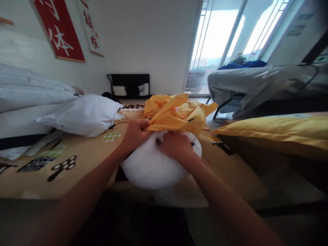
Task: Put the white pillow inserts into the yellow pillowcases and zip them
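A plump white pillow (156, 167) lies on the patterned beige bedding (97, 176) right in front of me. Its far end meets a crumpled yellow pillowcase (176, 114). My left hand (136, 134) is closed on the near left edge of the pillowcase, thumb on top. My right hand (176, 145) presses into the top of the white pillow, which dents around it. Those fingers are curled and partly buried in the white fabric under the pillowcase's edge.
Another white pillow (84, 114) lies to the left, beside stacked white bedding (28, 99). A yellow cushion (282, 133) juts in from the right. Behind it stands a plastic-covered bed or table (256, 82). A black shelf (130, 82) is against the far wall.
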The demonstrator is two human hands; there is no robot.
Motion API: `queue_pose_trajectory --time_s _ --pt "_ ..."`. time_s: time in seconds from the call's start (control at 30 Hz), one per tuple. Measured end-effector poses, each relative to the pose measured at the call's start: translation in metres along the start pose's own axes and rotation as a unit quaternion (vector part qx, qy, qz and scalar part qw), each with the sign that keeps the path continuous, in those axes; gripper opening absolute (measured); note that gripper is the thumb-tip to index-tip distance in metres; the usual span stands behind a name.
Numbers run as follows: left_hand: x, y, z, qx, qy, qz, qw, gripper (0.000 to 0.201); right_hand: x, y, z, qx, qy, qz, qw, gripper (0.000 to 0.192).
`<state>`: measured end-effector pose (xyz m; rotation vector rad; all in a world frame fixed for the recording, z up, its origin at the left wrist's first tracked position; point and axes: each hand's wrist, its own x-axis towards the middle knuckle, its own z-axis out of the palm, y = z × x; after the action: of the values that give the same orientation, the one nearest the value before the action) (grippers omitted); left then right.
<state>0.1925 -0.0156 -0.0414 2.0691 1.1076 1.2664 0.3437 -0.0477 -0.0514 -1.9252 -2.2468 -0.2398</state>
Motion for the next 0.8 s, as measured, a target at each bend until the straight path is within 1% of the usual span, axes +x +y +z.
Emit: queue_pose_trajectory --time_s 0.07,0.17,0.27,0.37,0.43,0.5,0.53,0.57,0.6,0.63,0.67,0.7,0.73,0.8 --pt "-0.007 -0.001 -0.005 0.081 0.007 0.035 0.996 0.025 0.01 -0.01 0.002 0.011 0.018 0.005 1.0 0.038" --pt "-0.022 -0.008 -0.015 0.222 0.027 0.063 0.973 0.02 0.017 -0.026 0.004 0.023 0.054 -0.011 0.998 0.035" --pt "-0.038 -0.019 -0.028 0.352 0.032 0.064 0.933 0.02 0.017 -0.042 0.004 0.024 0.092 -0.048 0.994 0.035" --pt "-0.05 -0.026 -0.039 0.423 0.031 0.037 0.905 0.023 0.013 -0.053 0.0 0.016 0.157 -0.074 0.985 0.04" --pt "-0.055 -0.026 -0.042 0.438 0.036 0.007 0.898 0.022 0.009 -0.05 -0.003 0.03 0.198 -0.098 0.975 0.042" --pt "-0.057 -0.025 -0.042 0.443 0.042 -0.029 0.895 0.019 -0.001 -0.037 -0.002 0.063 0.245 -0.164 0.953 0.041" --pt "-0.058 -0.024 -0.042 0.441 0.047 -0.047 0.895 0.018 -0.008 -0.027 0.001 0.074 0.284 -0.211 0.933 0.04" --pt "-0.059 -0.024 -0.042 0.437 0.053 -0.062 0.896 0.018 -0.015 -0.016 0.006 0.08 0.338 -0.247 0.905 0.039" --pt "-0.06 -0.024 -0.042 0.429 0.058 -0.074 0.898 0.019 -0.023 -0.005 0.013 0.083 0.396 -0.263 0.876 0.041" --pt "-0.06 -0.023 -0.043 0.418 0.062 -0.081 0.902 0.02 -0.03 0.004 0.022 0.087 0.449 -0.257 0.851 0.044" --pt "-0.059 -0.023 -0.044 0.404 0.066 -0.084 0.909 0.02 -0.035 0.012 0.031 0.097 0.485 -0.239 0.835 0.047" --pt "-0.059 -0.022 -0.045 0.387 0.068 -0.081 0.916 0.02 -0.039 0.018 0.04 0.112 0.499 -0.221 0.83 0.048" --pt "-0.057 -0.021 -0.047 0.369 0.07 -0.075 0.924 0.02 -0.041 0.02 0.047 0.13 0.488 -0.213 0.836 0.046" --pt "-0.054 -0.016 -0.05 0.332 0.077 -0.056 0.939 0.021 -0.036 0.019 0.055 0.151 0.414 -0.233 0.867 0.041"
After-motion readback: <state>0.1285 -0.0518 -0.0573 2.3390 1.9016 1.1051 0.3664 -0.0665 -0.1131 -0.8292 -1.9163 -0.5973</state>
